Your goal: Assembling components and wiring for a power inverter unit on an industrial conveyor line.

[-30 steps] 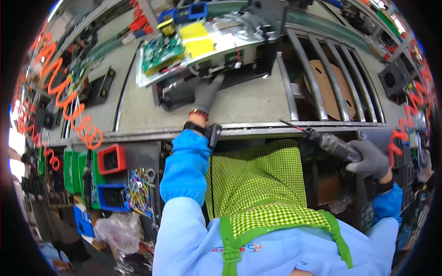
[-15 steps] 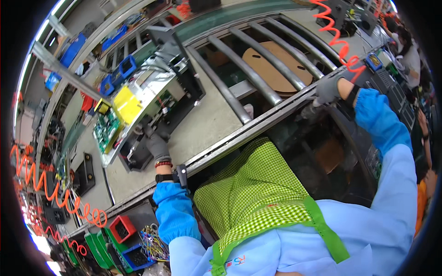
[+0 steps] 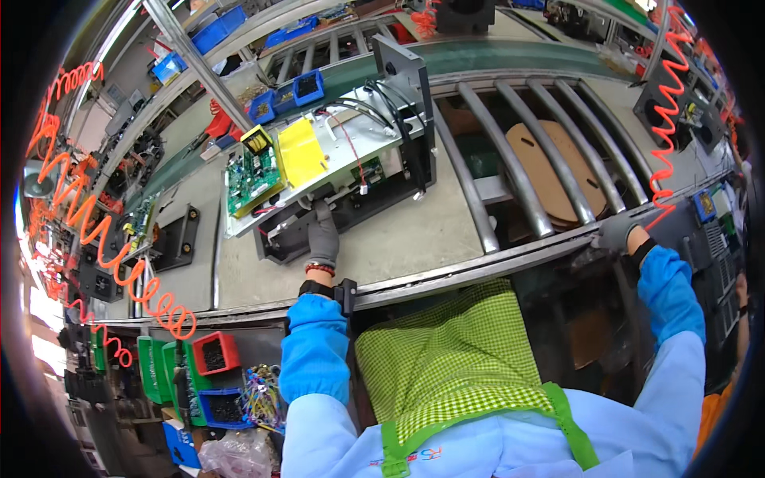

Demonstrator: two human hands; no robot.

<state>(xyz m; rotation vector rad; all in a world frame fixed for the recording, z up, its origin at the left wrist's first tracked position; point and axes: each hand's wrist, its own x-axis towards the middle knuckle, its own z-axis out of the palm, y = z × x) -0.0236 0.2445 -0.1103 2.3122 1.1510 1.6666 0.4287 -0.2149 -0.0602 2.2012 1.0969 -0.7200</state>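
My left hand [image 3: 323, 229], in a grey glove, reaches under the near edge of a silvery metal plate [image 3: 343, 162], with its fingers curled at that edge and their tips partly hidden. The plate leans over a black casing [image 3: 296, 244] with a tall side panel. It carries a green circuit board [image 3: 253, 177], a yellow sheet [image 3: 302, 151] and dark cables [image 3: 362, 111]. Farther right, my gloved right hand [image 3: 616, 234] rests closed at the metal rail of the roller table. Blurred, translucent material [image 3: 588, 256] shows just below it; what the fingers hold is unclear.
Steel rollers [image 3: 510, 155] lie to the right, above a brown oval board [image 3: 558, 171]. Coiled orange hoses [image 3: 151, 291] hang left and right. A black bracket [image 3: 177, 239] lies at left. Below the edge are a red bin [image 3: 217, 353], a blue bin [image 3: 223, 408] and bundled wires [image 3: 263, 394].
The whole view has turned, so the bench sits farther right and more level. My left hand stays at the plate's near edge, and my right hand remains by the rail.
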